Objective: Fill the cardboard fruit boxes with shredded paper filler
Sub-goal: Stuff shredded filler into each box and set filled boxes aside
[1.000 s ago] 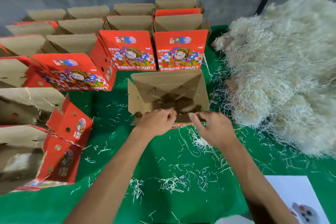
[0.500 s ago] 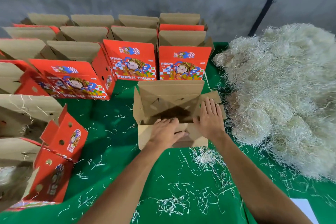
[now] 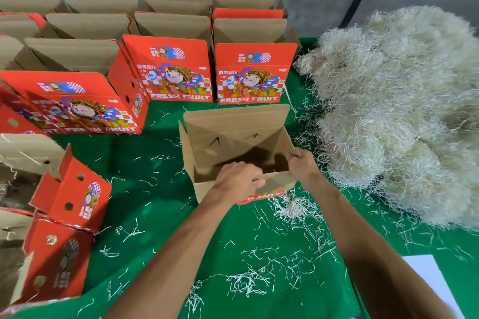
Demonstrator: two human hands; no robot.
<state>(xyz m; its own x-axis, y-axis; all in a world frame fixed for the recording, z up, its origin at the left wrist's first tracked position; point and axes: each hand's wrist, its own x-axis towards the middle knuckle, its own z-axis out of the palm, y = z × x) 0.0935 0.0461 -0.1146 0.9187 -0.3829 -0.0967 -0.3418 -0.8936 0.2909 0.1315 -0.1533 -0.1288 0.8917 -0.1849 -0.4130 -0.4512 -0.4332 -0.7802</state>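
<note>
An open cardboard fruit box [image 3: 228, 134] stands on the green table in front of me, brown inside, flaps up, nothing in it. My left hand [image 3: 237, 180] grips its near flap, fingers curled over the edge. My right hand [image 3: 303, 164] pinches the box's right flap at the near right corner. A big heap of pale shredded paper filler [image 3: 399, 111] lies right of the box, close to my right hand.
Rows of open red "Fresh Fruit" boxes [image 3: 255, 74] stand behind and to the left. At the left edge, boxes [image 3: 70, 194] hold some filler. Loose shreds [image 3: 293, 207] litter the green cloth [image 3: 160, 204]. A white sheet [image 3: 430, 274] lies at the lower right.
My right hand has moved from lying flat on the right flap to pinching it at the near corner. The left hand stays on the near flap. The view has shifted slightly.
</note>
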